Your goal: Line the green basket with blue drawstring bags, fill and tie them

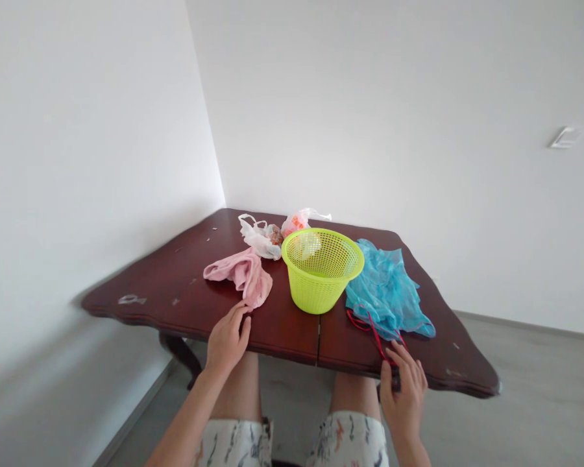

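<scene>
My left hand point(229, 336) rests at the table's front edge, fingers stretched out, their tips by the near end of a crumpled pink cloth point(246, 275). On the right, my right hand point(405, 384) lies on the edge with fingers apart, close to the red drawstring point(376, 332) of a blue plastic bag point(387, 285). Whether those fingertips touch the string I cannot tell. Between the hands, farther in, a yellow-green mesh basket point(316, 292) stands upright. Its right side borders the blue bag. Neither hand appears to hold anything.
The dark red wooden table point(165, 285) has a wavy edge and a seam down its middle. Behind the basket lie a white plastic bag point(261, 241) and another bag with orange-red contents point(296, 224). White walls point(321, 117) meet at the back left corner.
</scene>
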A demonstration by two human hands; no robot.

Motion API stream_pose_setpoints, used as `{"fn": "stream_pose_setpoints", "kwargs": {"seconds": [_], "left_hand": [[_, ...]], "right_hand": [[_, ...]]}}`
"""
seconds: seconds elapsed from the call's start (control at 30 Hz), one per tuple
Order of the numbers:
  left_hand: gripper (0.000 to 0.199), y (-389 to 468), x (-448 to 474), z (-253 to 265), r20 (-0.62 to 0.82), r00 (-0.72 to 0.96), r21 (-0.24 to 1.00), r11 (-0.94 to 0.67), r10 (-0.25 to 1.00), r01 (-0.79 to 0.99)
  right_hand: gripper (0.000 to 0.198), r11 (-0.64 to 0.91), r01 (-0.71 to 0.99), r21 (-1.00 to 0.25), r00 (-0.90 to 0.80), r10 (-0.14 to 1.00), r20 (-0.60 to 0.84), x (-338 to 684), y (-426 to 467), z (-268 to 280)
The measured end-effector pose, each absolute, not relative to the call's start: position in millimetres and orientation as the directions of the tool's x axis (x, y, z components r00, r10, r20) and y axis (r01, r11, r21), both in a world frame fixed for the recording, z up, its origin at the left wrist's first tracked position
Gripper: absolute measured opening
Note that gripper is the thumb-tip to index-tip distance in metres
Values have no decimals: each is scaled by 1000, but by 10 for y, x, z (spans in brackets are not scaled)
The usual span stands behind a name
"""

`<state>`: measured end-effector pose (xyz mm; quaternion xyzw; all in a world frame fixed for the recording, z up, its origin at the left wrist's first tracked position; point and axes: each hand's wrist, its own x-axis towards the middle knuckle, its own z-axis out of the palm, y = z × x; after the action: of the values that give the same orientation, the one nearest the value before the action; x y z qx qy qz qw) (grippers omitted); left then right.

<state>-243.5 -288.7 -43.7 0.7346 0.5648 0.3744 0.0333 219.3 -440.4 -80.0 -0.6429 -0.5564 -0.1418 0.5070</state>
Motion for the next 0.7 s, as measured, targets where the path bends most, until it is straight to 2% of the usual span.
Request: {"fn": "stream_pose_setpoints", "kwargs": {"seconds": [0.4, 0.7], "left_hand": [[33, -2817, -2428, -318, 482, 35, 558, -338, 875, 757], [30, -2695, -2519, -231, 460, 89, 567, -369, 884, 736]], "right_hand": [[34, 104, 913, -395, 244, 637, 731, 2344, -4201, -731], [59, 54, 940, -336, 217, 667, 713, 2583, -3964, -588]]}}
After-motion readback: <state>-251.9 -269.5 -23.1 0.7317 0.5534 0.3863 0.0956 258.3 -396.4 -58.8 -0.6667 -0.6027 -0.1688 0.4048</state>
